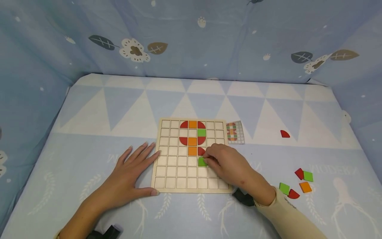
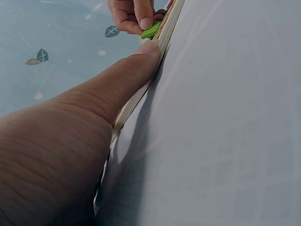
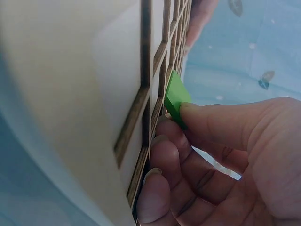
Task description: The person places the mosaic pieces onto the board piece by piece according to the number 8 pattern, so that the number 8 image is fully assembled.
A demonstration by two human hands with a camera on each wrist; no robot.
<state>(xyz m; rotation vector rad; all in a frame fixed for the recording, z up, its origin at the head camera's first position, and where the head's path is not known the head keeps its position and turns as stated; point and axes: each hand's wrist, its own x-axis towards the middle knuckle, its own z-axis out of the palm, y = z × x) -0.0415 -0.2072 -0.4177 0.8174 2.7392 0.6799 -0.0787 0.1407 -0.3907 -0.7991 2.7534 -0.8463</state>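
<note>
Green square tile [image 1: 202, 161] is pinched in the right hand [image 1: 228, 164], thumb and fingertips on it, tilted with one edge down in a cell of the wooden grid board [image 1: 167, 172]. The cell sits just below the red quarter piece [image 1: 201, 151] and diagonally below the lower orange square [image 1: 192, 151]. From the right wrist view the tile [image 3: 175, 96] clearly isn't flat yet; it stands on its edge against the grid bars.

Left hand [image 1: 131, 172] lies flat on the table, fingers straight and spread, with fingertips and thumb against the board's left edge, so it's pretty much just bracing the board. It isn't grasping anything.

My read: this is the seating step for that green piece, partway through copying the pattern card [image 1: 235, 132] lying just right of the board. The figure's top half is filled with red, orange and green tiles, and the lower rows are bare. Next move probably needs the tile squared with the cell and pressed down flat, then the fingers off without flipping it back up. Spare pieces [image 1: 295, 182] are on the table well off to the right, plus one lone red one [image 1: 285, 134] further back.
</note>
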